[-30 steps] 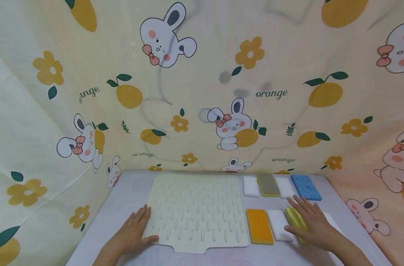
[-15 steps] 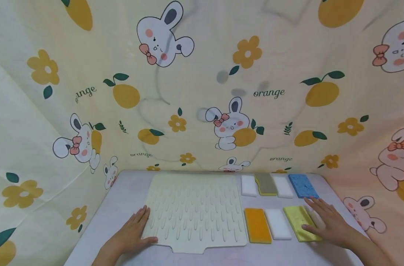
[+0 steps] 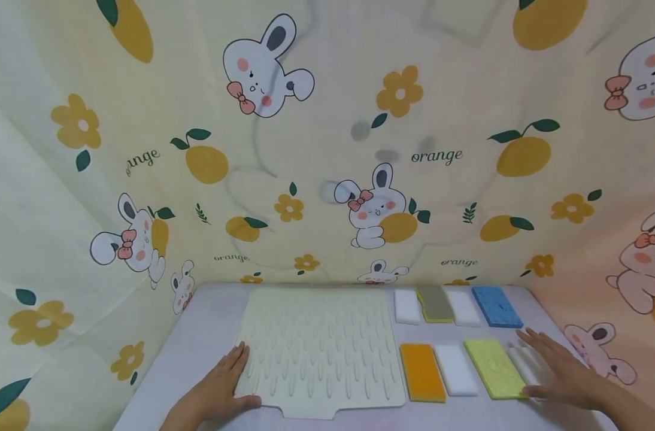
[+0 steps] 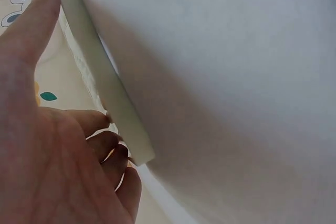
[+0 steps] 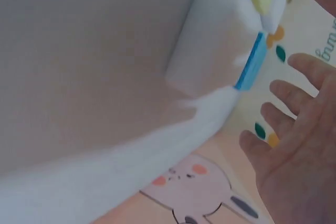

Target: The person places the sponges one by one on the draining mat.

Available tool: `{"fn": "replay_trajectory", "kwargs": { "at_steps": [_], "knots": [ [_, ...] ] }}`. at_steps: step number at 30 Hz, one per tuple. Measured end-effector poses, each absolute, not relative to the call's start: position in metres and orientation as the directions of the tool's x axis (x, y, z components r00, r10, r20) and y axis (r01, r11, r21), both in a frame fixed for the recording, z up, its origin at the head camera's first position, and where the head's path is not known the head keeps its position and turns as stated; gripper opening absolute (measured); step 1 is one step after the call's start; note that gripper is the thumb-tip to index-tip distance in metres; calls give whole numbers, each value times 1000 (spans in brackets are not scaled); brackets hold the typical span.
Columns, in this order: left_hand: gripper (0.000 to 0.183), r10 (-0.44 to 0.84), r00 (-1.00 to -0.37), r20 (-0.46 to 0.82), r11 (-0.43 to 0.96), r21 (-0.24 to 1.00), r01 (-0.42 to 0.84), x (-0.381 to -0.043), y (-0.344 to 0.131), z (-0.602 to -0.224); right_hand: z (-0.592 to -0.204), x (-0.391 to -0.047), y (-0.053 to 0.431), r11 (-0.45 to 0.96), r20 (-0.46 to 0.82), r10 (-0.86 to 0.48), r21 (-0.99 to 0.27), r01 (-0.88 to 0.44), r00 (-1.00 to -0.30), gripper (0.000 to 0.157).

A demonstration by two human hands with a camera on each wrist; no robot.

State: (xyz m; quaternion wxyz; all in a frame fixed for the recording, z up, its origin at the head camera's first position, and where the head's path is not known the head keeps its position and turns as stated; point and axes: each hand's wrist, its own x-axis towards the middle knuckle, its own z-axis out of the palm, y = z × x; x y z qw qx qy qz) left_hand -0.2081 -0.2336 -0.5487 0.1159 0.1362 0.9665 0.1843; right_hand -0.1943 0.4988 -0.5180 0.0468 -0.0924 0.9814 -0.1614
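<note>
My left hand rests at the near left corner of a cream ridged board with a tab on its front edge. Its fingers lie along the left edge, and the thumb touches the front edge. In the left wrist view the fingertips meet the board's rim. My right hand, fingers spread, is over a white sponge at the right end of the front row, partly hiding it in the head view. Nothing is held in it. A yellow-green sponge lies just left of that hand.
Left in the front row are an orange sponge and another white sponge. Behind lie a white sponge, a grey-topped yellow sponge, another white one and a blue sponge. Printed cloth encloses the table.
My right hand has moved right, from over the yellow-green sponge to over the white sponge at the row's end. The left hand stays at the board, and the sponges keep their places.
</note>
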Motion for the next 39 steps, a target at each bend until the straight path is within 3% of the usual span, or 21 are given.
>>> {"fn": "replay_trajectory", "kwargs": {
  "at_steps": [11, 20, 30, 39],
  "knots": [
    [127, 318, -934, -164, 895, 378, 238, -205, -232, -551, -520, -189, 516, 939, -115, -213, -297, -172, -970, 132],
    [126, 318, -935, -159, 890, 390, 236, -204, -232, -550, -521, -193, 514, 945, -249, -159, -318, -75, -955, 135],
    [126, 317, -938, -140, 892, 379, 245, -204, -228, -547, -528, -198, 521, 923, -357, -126, -385, 23, -926, 128],
    [127, 306, -938, -161, 897, 380, 227, -204, -226, -549, -537, -196, 526, 918, -433, -38, -370, 139, -900, 135]
  ]
}}
